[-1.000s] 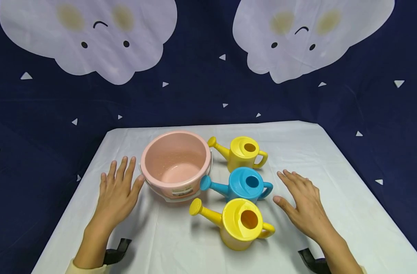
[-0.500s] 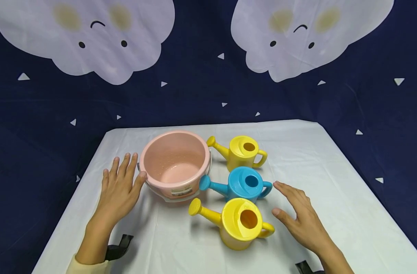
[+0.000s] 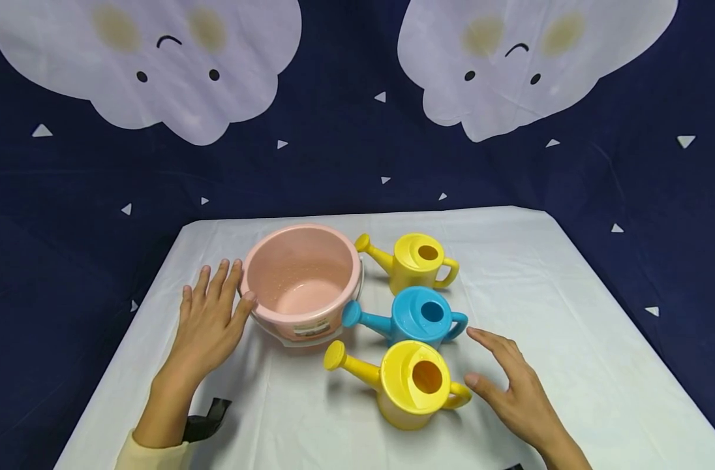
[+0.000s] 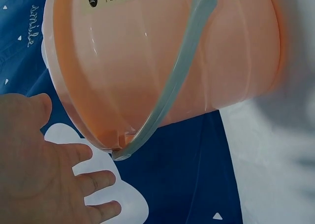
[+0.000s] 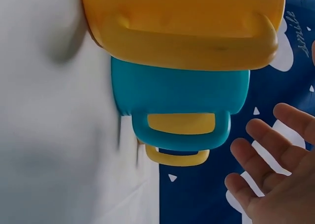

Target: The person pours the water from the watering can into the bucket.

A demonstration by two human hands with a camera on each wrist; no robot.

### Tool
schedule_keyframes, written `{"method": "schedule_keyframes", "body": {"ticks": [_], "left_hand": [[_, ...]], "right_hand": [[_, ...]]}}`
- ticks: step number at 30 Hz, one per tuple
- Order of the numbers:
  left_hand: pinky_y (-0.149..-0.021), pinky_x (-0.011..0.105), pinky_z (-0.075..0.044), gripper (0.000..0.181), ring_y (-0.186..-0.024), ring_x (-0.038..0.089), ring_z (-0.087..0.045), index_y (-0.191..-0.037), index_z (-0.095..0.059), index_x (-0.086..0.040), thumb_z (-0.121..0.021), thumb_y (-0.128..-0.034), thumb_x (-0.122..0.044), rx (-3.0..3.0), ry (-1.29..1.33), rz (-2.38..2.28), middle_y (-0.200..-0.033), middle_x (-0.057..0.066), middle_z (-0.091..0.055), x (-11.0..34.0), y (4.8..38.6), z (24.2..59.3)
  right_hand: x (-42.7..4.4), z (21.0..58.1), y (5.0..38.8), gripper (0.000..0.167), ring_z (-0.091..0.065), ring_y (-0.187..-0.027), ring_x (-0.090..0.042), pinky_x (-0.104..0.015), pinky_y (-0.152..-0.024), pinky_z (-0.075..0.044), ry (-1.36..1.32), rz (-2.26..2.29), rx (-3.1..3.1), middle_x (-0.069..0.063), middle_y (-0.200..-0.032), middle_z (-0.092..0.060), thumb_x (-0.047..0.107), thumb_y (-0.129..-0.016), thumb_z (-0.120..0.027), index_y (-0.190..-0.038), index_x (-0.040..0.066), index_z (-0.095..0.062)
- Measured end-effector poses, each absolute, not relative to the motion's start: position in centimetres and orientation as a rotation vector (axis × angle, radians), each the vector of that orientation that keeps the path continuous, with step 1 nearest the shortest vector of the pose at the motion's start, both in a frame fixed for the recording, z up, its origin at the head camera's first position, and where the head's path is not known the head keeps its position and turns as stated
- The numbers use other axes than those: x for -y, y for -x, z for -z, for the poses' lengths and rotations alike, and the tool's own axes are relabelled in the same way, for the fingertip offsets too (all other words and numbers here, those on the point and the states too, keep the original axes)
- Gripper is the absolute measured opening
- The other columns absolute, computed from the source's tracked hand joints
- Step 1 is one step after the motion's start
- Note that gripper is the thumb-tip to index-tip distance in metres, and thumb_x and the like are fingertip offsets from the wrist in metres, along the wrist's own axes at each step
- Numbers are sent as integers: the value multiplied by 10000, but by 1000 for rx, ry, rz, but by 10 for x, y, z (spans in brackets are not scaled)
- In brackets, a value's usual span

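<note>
Flanking the lineup in the head view, here's the left hand [image 3: 207, 333], fingers long and lightly fanned. Just to its right, the pink bucket [image 3: 301, 318], mouth up, rim right by the thumb; contact, can't tell from here. It wears a label [image 3: 312, 328], too small to read at this range. Across the white surface [image 3: 598, 339], the right hand [image 3: 513, 391], thumb and forefinger parted; just left of it, the near yellow watering can [image 3: 407, 385]. Behind that, the blue watering can [image 3: 419, 320], handle near the forefinger tip, then the far yellow watering can [image 3: 413, 267], farthest from the hand. All upright, spouts aimed toward the left hand's side, handles toward the right, long axes running crosswise!

Left wrist view: fingers apart, clear of the bucket and its grey carrying handle [image 4: 177, 76]. The label's dark oval starts with a J, the rest unclear. Beyond the thumb, "smile" on the blue cloth [image 4: 187, 165].

Right wrist view: fingers spread, beside three can handles lined up one behind another, "smile" past the fingertips.
</note>
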State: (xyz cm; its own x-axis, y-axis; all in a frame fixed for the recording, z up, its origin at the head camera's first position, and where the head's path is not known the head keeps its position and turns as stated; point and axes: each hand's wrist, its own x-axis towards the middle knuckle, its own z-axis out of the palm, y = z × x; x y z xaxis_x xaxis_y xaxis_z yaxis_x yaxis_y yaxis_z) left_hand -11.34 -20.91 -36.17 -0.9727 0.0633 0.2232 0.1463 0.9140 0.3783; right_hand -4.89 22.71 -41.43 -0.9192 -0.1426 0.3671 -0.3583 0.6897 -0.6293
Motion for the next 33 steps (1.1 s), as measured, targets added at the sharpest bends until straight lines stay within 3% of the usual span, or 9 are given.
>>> {"method": "schedule_keyframes", "body": {"ticks": [11,19,27,33], "left_hand": [[-1130,646,44,634,-1477,376,26,-1532,-109,-178,-275,-1006,-491,2871,190,586,-1587,164,-138,205,118,360],[-1131,643,48,643,-1479,368,30,-1529,-126,-158,-273,-1004,-499,2884,195,586,-1583,170,-151,203,119,358],[-1125,654,35,634,-1477,376,13,-1529,-133,-161,-267,-1007,-494,2899,197,595,-1584,164,-156,203,122,360],[-1127,650,45,637,-1478,372,22,-1530,-126,-170,-266,-1004,-502,2913,186,604,-1588,160,-142,203,122,361]], "right_hand": [[-225,427,45,692,-407,-1225,92,-1,-987,-251,-406,-1169,2575,41,-1310,-537,80,-748,-780,-1358,237,-492],[-219,432,40,629,-465,-1181,58,-13,-977,-297,-400,-1242,2563,37,-1275,-565,91,-774,-762,-1331,240,-509],[-220,442,40,608,-550,-1124,-26,-91,-975,-397,-525,-1387,2485,-24,-1211,-584,-34,-777,-721,-1323,122,-505],[-220,448,40,598,-577,-1098,-69,-110,-982,-410,-579,-1524,2434,23,-1187,-588,-97,-763,-700,-1306,59,-506]]}}
